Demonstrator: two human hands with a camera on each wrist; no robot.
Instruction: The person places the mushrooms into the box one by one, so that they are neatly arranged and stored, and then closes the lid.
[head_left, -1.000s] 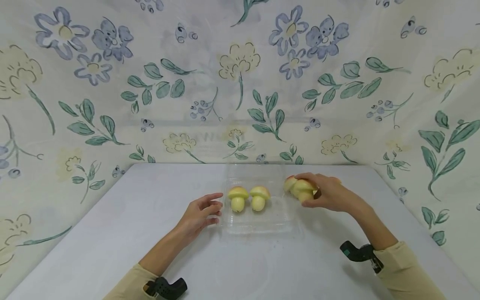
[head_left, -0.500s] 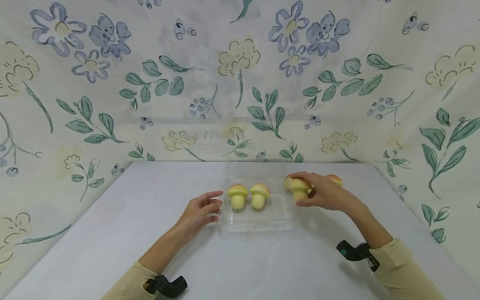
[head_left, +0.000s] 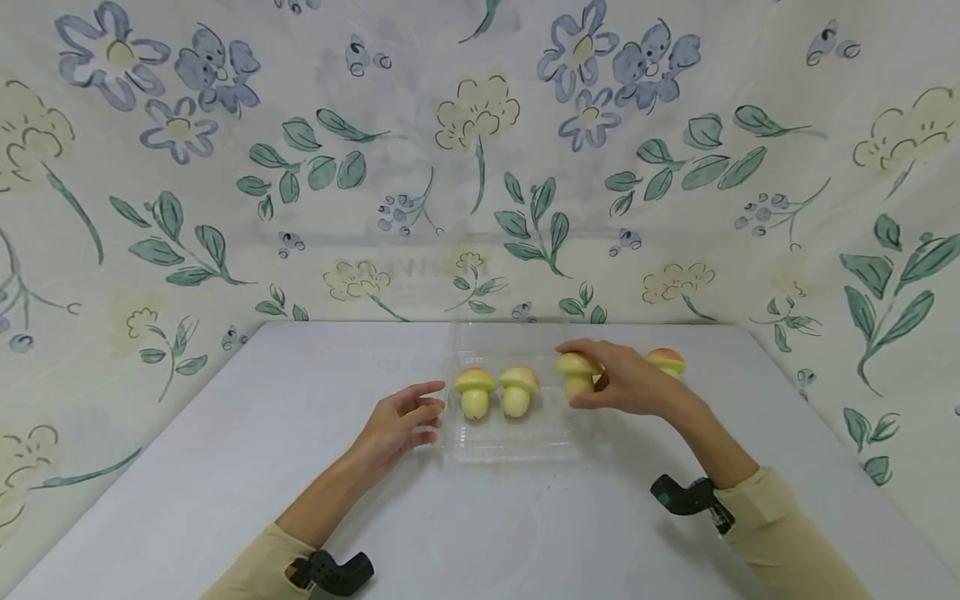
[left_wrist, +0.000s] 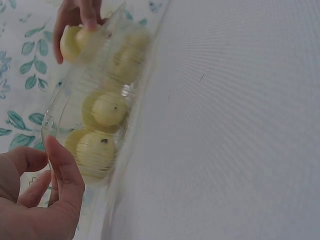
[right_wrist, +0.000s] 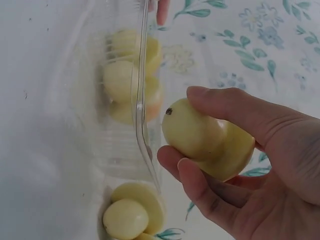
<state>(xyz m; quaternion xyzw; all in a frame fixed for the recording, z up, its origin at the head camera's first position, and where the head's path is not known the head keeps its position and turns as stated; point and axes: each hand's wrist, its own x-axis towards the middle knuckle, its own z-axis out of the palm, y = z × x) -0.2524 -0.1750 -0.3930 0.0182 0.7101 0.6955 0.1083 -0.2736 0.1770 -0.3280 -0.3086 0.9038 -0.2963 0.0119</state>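
Observation:
A clear plastic box (head_left: pixel 551 433) stands mid-table, holding two yellow mushrooms side by side, the left one (head_left: pixel 474 392) and the right one (head_left: pixel 519 392), caps toward the back. My left hand (head_left: pixel 405 425) grips the box's left rim; in the left wrist view its fingers (left_wrist: pixel 65 172) lie on both sides of that edge. Raised at the box's right edge, a third yellow mushroom (right_wrist: pixel 192 132) is pinched between thumb and fingers of my right hand (head_left: pixel 637 379), its stem end pointing out. Another mushroom (head_left: pixel 666 361) with a reddish cap lies behind that hand, partly hidden.
The box's clear lid (head_left: pixel 513 337) stands up at its back. In the right wrist view a mushroom (right_wrist: pixel 127 217) lies beyond the box's right wall. A floral cloth (head_left: pixel 480 167) rises behind the white table (head_left: pixel 487 533).
My right hand has carried its mushroom left, to the box's right edge, uncovering the reddish-capped mushroom behind it. My left hand has stayed at the box's left side.

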